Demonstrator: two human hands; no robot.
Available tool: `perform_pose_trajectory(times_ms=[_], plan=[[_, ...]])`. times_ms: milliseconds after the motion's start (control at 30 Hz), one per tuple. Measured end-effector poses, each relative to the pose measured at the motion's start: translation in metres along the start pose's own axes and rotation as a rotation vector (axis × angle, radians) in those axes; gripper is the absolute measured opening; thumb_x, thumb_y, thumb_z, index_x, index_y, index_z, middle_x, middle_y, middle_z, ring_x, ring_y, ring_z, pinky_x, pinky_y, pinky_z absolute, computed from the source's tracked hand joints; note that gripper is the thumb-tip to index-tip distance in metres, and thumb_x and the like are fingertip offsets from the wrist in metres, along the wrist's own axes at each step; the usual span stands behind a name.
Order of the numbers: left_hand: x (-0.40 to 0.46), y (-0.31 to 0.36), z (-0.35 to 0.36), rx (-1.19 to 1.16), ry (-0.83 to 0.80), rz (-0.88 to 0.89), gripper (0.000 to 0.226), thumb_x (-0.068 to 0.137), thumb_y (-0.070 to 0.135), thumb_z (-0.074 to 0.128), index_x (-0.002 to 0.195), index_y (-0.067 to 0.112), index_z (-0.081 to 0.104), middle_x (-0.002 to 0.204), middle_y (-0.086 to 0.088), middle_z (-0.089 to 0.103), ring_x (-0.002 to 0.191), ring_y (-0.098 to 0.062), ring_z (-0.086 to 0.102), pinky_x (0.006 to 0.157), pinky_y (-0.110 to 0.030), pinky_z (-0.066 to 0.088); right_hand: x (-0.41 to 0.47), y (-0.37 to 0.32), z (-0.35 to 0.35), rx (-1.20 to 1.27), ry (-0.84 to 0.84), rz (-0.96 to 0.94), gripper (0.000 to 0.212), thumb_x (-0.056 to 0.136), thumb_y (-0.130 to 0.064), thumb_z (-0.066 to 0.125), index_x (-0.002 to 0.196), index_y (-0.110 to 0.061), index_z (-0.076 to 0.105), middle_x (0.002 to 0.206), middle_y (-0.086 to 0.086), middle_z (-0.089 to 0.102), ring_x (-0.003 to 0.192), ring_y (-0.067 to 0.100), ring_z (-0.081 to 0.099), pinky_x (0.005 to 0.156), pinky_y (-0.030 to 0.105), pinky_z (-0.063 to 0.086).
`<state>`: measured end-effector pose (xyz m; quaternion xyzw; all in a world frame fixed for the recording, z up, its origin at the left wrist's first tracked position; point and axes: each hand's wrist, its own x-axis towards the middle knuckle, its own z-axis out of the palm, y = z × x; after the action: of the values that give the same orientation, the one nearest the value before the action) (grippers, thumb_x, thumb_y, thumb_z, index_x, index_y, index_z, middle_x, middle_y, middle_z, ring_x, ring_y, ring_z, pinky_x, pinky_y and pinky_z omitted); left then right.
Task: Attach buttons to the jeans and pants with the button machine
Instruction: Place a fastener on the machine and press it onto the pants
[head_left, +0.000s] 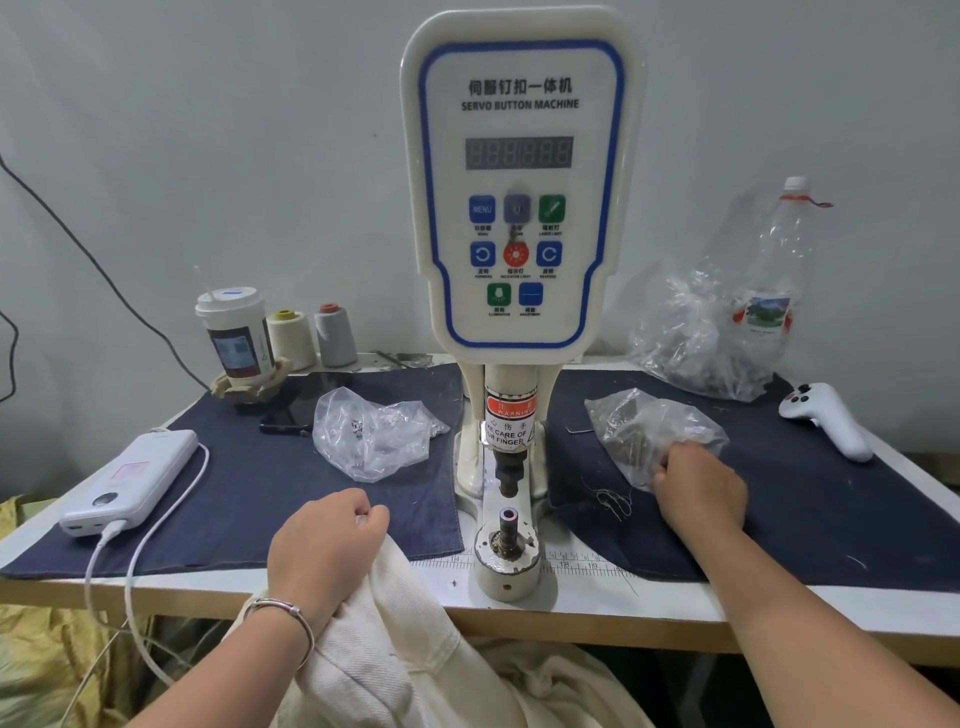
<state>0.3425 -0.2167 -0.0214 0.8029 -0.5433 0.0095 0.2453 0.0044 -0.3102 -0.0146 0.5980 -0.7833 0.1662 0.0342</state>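
The white servo button machine (519, 208) stands mid-table, its lower die post (508, 525) bare under the punch. Cream-white pants (405, 639) hang over the table's front edge at the lower middle. My left hand (327, 540) grips a fold of that fabric just left of the machine base. My right hand (698, 491) is curled into the mouth of a clear plastic bag of small metal parts (644, 431) right of the machine; what its fingers hold is hidden. A second clear bag with a few button parts (371, 434) lies left of the machine.
Dark denim pieces (831, 519) cover the table on both sides. At left are a white power bank (132, 480) with cable, a black phone (291, 410), a paper cup (236, 332) and two thread cones (311, 335). At right are a white controller (831, 421), a large bag and a plastic bottle (774, 280).
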Motion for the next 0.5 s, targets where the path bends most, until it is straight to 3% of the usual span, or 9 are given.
perform_pose_trajectory(times_ms=[200,333,500], plan=[[-0.0002,-0.0008,-0.0008,-0.002,-0.014,0.003,0.026,0.088,0.030,0.047,0.068,0.015,0.054,0.062,-0.002,0.057,0.062,-0.017,0.053,0.049,-0.029,0.031,0.0002,0.0019,-0.0001,0.105,-0.021,-0.014,0.008,0.096,-0.021,0.051,0.089,-0.023,0.054,0.101,0.004,0.065,0.083,0.027,0.059,0.068,0.030,0.033],[0.0015,-0.0049,0.0034,-0.011,-0.001,-0.007,0.026,0.088,0.030,0.048,0.068,0.014,0.053,0.062,-0.001,0.057,0.063,-0.017,0.053,0.049,-0.029,0.032,-0.0006,0.0024,-0.0014,0.166,-0.021,-0.014,0.012,0.095,-0.032,0.055,0.097,-0.023,0.063,0.102,0.003,0.068,0.094,0.027,0.063,0.068,0.029,0.033],[0.0035,-0.0037,0.0045,-0.017,0.004,-0.014,0.028,0.088,0.032,0.049,0.067,0.014,0.050,0.062,0.000,0.058,0.064,-0.016,0.054,0.050,-0.028,0.033,-0.0020,0.0025,-0.0050,0.177,-0.029,-0.002,0.018,0.090,-0.040,0.063,0.084,-0.024,0.070,0.093,0.006,0.070,0.089,0.029,0.065,0.063,0.027,0.034]])
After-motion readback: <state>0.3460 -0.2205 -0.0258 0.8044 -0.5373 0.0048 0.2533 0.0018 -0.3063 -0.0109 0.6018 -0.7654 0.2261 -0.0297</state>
